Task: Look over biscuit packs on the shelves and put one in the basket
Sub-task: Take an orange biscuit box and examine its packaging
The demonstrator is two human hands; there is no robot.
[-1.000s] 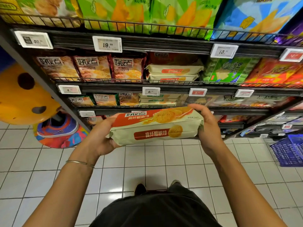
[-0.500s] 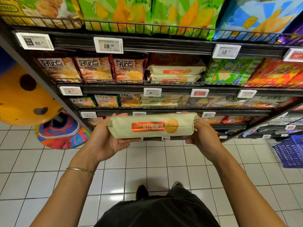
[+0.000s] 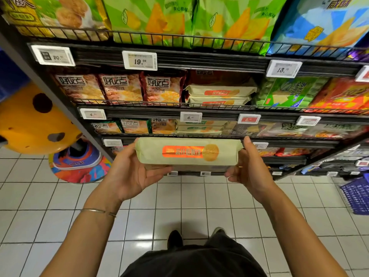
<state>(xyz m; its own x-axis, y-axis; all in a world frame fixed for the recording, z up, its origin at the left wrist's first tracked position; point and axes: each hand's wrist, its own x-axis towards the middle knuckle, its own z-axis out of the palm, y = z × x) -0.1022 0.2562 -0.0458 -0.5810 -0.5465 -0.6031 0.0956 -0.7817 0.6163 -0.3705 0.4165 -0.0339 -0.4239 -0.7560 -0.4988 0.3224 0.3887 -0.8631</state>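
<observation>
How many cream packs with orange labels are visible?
3: held pack between left hand and right hand; top pack and bottom pack stacked on shelf above. Others may hide behind.

— Is it bright there?
— Bright, and evenly so. The light falls from above: white glare sits on the floor [image 3: 142, 244] at six o'clock, and the bags [image 3: 151, 19] at twelve o'clock shine.
— Any shadow?
— Under each shelf [image 3: 199, 60] the stock sits dim, and the low rows at three o'clock go nearly black.
— Is it sharp?
— The 19.99 tag [image 3: 139, 60] reads cleanly. The orange label on the pack [image 3: 187, 156] I hold glows, and its print smears. Towards three and nine o'clock the lens bows and splays the shelf lines, and things there turn soft.
</observation>
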